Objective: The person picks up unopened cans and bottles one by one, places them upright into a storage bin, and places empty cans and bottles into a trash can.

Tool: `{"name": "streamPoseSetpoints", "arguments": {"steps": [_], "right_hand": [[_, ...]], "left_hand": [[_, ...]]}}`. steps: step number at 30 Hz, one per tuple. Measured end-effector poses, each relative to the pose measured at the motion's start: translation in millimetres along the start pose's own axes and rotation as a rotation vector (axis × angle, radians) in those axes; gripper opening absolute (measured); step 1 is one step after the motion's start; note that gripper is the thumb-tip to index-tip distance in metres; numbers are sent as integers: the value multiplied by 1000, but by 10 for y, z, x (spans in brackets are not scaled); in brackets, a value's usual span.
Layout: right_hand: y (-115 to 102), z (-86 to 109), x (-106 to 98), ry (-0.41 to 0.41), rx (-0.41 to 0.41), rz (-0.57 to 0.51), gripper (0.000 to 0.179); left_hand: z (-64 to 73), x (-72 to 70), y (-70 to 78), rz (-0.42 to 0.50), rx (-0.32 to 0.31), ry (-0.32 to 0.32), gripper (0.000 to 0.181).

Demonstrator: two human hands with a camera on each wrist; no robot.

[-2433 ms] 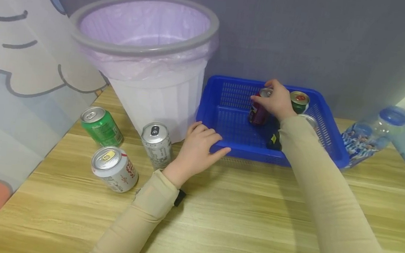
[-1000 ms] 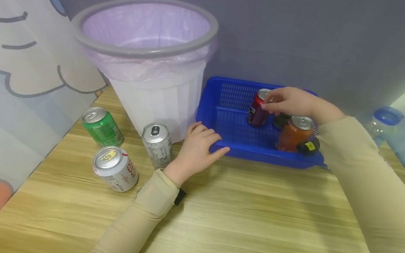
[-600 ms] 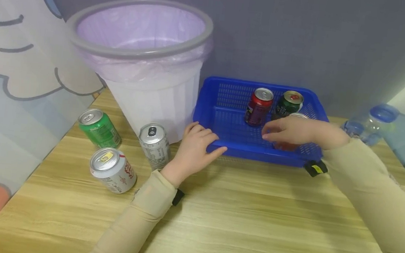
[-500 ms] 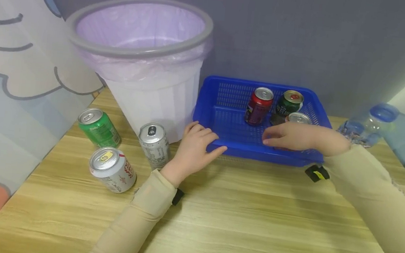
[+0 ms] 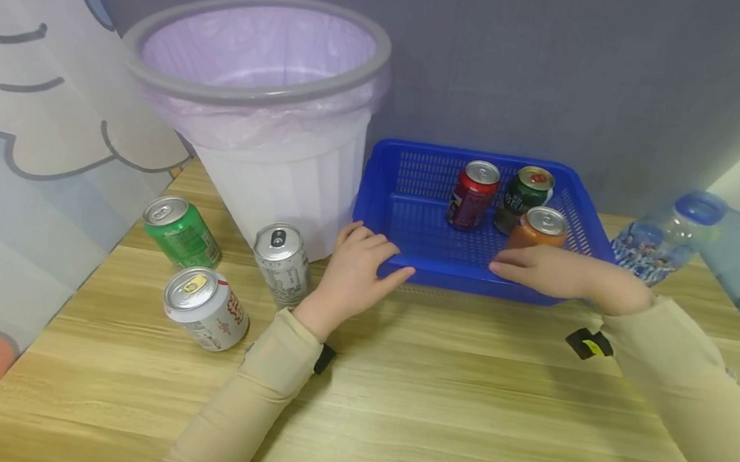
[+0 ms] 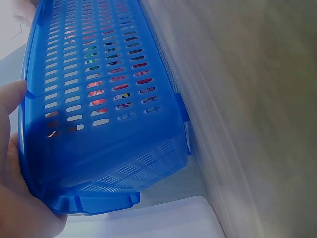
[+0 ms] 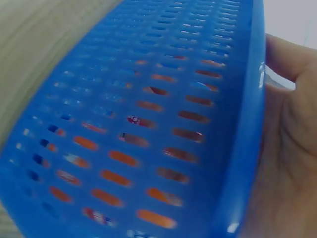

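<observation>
A blue plastic basket [image 5: 406, 268] stands on the table, holding a red-purple can [image 5: 474, 196], a dark green can [image 5: 524, 197] and an orange can [image 5: 540, 229], all upright. My left hand [image 5: 355, 274] grips the basket's front left corner, fingers bent over the rim and thumb along the front edge. In the left wrist view the thumb [image 6: 12, 96] lies at the rim. My right hand [image 5: 550, 271] lies over the front rim at the right, just in front of the orange can, whose lower part it hides. No can is in its loosely bent fingers.
Left of the basket stands a white bin [image 5: 282, 170] with a purple liner. A green can [image 5: 182, 233], a white can [image 5: 207, 310] and a silver can [image 5: 283, 263] stand before it. A clear bottle with a blue cap [image 5: 667, 237] is at the right.
My right hand has let go of the red-purple can, left standing in the basket, and moved right and down to the front rim. My left hand has stayed on the corner.
</observation>
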State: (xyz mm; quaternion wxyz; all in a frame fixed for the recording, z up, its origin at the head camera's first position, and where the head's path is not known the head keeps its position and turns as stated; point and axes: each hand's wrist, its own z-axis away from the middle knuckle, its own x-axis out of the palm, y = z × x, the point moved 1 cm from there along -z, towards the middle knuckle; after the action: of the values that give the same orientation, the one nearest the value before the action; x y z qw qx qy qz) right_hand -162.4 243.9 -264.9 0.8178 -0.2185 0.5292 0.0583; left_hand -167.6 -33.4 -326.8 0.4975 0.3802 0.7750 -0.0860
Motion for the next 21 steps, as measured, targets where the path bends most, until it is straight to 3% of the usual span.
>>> {"name": "streamPoseSetpoints", "arguments": {"steps": [6, 14, 21], "right_hand": [[58, 68, 120, 80, 28, -94, 49], [62, 81, 241, 274, -22, -18, 34], [67, 98, 261, 340, -24, -80, 34]], "left_hand": [[-1, 19, 4, 4, -10, -2, 33], [21, 23, 0, 7, -3, 13, 33], [10, 24, -7, -8, -5, 12, 33]]}}
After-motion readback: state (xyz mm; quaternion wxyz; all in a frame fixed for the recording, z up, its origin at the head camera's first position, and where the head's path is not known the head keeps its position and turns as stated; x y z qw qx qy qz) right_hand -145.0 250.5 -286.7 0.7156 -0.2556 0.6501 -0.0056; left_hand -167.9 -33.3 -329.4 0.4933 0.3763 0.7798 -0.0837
